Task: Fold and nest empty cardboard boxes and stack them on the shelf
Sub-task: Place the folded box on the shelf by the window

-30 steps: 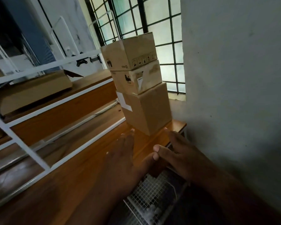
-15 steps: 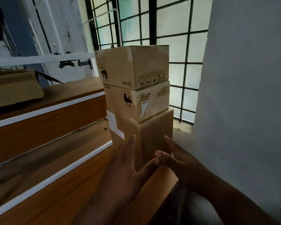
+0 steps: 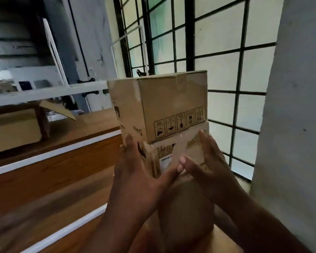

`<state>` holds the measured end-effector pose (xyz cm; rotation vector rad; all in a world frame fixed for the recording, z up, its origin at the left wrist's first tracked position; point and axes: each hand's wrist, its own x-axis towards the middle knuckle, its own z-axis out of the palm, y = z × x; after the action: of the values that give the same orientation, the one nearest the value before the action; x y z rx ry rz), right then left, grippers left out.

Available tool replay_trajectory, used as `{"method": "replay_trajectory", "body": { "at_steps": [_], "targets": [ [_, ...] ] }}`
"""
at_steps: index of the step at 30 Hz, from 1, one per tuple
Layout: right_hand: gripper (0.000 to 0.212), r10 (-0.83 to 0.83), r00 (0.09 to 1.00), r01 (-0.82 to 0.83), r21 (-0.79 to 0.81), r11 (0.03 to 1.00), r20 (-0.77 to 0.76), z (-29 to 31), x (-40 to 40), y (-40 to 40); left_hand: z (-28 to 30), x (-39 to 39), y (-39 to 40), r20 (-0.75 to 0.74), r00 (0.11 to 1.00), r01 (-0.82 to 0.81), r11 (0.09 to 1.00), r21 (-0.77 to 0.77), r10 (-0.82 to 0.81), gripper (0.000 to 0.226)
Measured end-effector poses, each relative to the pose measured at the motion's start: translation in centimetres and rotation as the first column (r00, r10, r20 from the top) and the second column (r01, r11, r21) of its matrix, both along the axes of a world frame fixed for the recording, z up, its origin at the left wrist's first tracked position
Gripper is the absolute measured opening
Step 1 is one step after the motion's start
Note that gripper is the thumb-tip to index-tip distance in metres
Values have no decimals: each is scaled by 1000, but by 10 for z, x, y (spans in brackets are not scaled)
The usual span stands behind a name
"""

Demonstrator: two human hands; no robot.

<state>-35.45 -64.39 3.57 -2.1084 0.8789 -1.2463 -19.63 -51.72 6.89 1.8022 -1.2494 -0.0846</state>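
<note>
Three brown cardboard boxes stand stacked at the end of the wooden shelf. The top box carries a row of printed handling symbols. Beneath it sits the middle box, and the bottom box is largely hidden behind my hands. My left hand lies flat against the left face of the middle box, fingers straight and pointing up. On that box's right face, my right hand presses with straight fingers. The two thumbs meet at the box's front corner.
A white metal frame runs across the upper shelf level, where an open cardboard box with a raised flap sits at the left. A black window grille is right behind the stack. A white wall closes in on the right.
Both hands rose from the shelf board, past the bottom box, up to the middle box's sides. The view moved closer and tilted upward. The stack itself stayed put.
</note>
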Motion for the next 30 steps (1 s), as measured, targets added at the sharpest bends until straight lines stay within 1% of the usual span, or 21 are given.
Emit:
{"method": "replay_trajectory", "body": {
  "at_steps": [1,2,5,8,10,13,15,17,19,22,24,26,28,30],
  "targets": [
    [82,11,999,-9,-35,999,38,6,-1,-12,6,-7,-7,-16,999,-37,999,-33,37,142],
    [86,21,998,-18,-51,999,60,10,-1,-27,13,-15,-14,-38,997,-74,996,-53,72,146],
    [113,67,995,-66,-22,998,74,17,-6,-66,25,-36,-40,-102,981,-172,980,-95,163,153],
    [119,131,986,-129,-25,991,105,18,-7,-96,25,-47,-65,-90,975,-216,955,-202,201,153],
    [124,171,978,-168,-33,985,121,20,-7,-110,22,-51,-77,-66,970,-245,940,-239,236,149],
    [120,223,958,-216,-61,975,180,22,-5,-130,22,-52,-86,-46,965,-260,933,-250,257,143],
    [116,284,929,-275,-73,959,238,22,-5,-140,22,-51,-89,-80,966,-257,928,-270,244,139],
    [111,341,893,-339,-58,939,293,21,-6,-147,22,-50,-88,-115,968,-249,923,-293,225,128],
    [107,353,875,-361,-40,932,331,21,-7,-150,22,-50,-87,-140,969,-238,926,-292,205,124],
    [101,359,883,-357,-63,932,302,25,-6,-152,27,-51,-83,-190,969,-214,926,-310,161,116],
    [92,387,877,-375,-97,922,285,29,-3,-150,29,-50,-77,-175,968,-230,915,-332,180,106],
    [85,390,889,-365,-143,920,242,33,1,-145,31,-47,-68,-186,966,-238,899,-369,180,102],
    [86,388,903,-362,-162,918,182,37,4,-138,35,-43,-54,-175,966,-244,887,-393,188,105],
    [91,387,913,-364,-169,916,127,41,7,-127,37,-37,-38,-124,971,-237,884,-403,204,105]
  ]
}}
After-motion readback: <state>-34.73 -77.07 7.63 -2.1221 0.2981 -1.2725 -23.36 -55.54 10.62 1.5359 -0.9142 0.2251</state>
